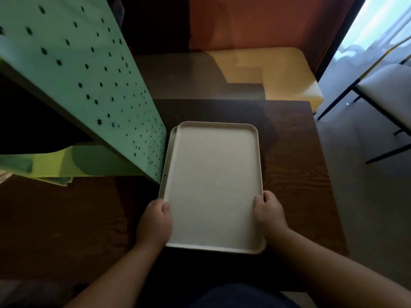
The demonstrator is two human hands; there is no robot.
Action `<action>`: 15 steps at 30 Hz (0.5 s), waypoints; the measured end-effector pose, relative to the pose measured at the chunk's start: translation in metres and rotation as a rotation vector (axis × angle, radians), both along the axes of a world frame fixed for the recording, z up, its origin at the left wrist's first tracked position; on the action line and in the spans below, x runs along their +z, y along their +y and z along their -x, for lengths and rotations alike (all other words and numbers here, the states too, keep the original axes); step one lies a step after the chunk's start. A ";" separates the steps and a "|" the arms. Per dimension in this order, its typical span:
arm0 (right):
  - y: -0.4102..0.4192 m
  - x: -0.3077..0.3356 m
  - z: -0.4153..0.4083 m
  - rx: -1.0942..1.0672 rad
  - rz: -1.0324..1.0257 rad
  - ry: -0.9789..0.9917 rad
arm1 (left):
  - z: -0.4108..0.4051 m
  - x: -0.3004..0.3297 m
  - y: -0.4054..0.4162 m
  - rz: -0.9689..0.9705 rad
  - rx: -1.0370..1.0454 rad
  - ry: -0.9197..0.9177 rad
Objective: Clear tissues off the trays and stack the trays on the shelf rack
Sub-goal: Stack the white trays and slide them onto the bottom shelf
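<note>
Both hands, left hand (154, 223) and right hand (270, 213), are gripping the stacked trays (213, 185) by their long edges, over the desk (295, 170). No tissues are showing. Keeping the stack level and squaring the offset lower tray should help it slide into the green rack (93, 70).

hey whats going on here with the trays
A person grips a stack of two cream rectangular plastic trays by the long sides, left hand and right hand, over a dark wooden table. The top tray is bare, no tissues on it. A green perforated metal shelf rack stands just to the left.
</note>
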State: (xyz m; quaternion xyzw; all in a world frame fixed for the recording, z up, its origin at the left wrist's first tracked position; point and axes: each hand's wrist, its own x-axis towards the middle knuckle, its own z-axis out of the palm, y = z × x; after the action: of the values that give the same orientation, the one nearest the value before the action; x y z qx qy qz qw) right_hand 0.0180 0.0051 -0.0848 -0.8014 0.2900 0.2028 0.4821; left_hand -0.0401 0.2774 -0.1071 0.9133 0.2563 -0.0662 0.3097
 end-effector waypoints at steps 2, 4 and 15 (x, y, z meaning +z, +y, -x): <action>0.010 -0.005 0.003 0.081 0.041 0.024 | 0.004 -0.004 0.015 -0.019 -0.001 0.012; 0.016 -0.009 0.003 0.169 0.100 0.048 | 0.006 -0.008 0.026 -0.023 -0.003 0.032; 0.012 -0.009 -0.012 0.308 0.301 0.138 | -0.002 -0.023 0.041 -0.077 -0.115 0.151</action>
State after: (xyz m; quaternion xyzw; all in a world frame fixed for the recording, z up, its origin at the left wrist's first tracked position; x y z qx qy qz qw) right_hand 0.0305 0.0169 -0.0935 -0.8834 0.2235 0.2829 0.2993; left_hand -0.0385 0.3183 -0.1304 0.9301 0.2283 -0.1428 0.2497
